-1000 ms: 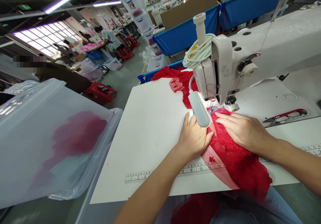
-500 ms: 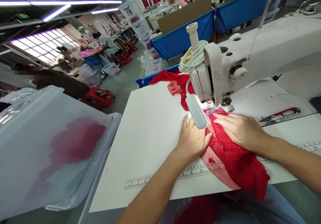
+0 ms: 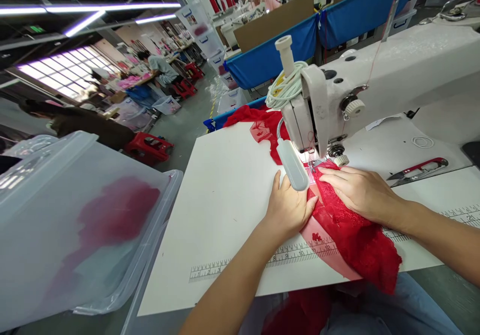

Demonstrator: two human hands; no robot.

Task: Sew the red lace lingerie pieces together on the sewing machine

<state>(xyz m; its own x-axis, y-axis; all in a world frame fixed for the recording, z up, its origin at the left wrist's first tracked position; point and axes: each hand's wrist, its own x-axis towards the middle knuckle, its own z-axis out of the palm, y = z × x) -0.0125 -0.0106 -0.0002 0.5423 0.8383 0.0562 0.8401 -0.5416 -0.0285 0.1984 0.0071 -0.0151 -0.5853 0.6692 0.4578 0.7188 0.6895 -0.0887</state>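
A red lace fabric (image 3: pixel 360 240) with sheer, lighter red parts runs under the presser foot (image 3: pixel 312 167) of a white sewing machine (image 3: pixel 408 67). It hangs over the table's front edge. My left hand (image 3: pixel 288 207) lies with its fingers spread on the white tabletop, its thumb touching the fabric's left edge; the small lamp (image 3: pixel 292 164) covers some fingertips. Just right of the foot, my right hand (image 3: pixel 362 192) rests on the lace, fingers stretched toward the needle, its thumb hidden. More red fabric (image 3: pixel 242 115) is bunched behind the machine head.
Red-handled thread snips (image 3: pixel 418 171) lie on the machine bed at right. A translucent plastic bin (image 3: pixel 86 215) holding red material stands left of the table (image 3: pixel 210 200). A ruler strip (image 3: pixel 285 256) marks the front edge. Other people sit at machines farther off.
The view has shifted slightly. Both hands keep nearly the same places at the fabric, and the fabric's lower end lies slightly higher in view.
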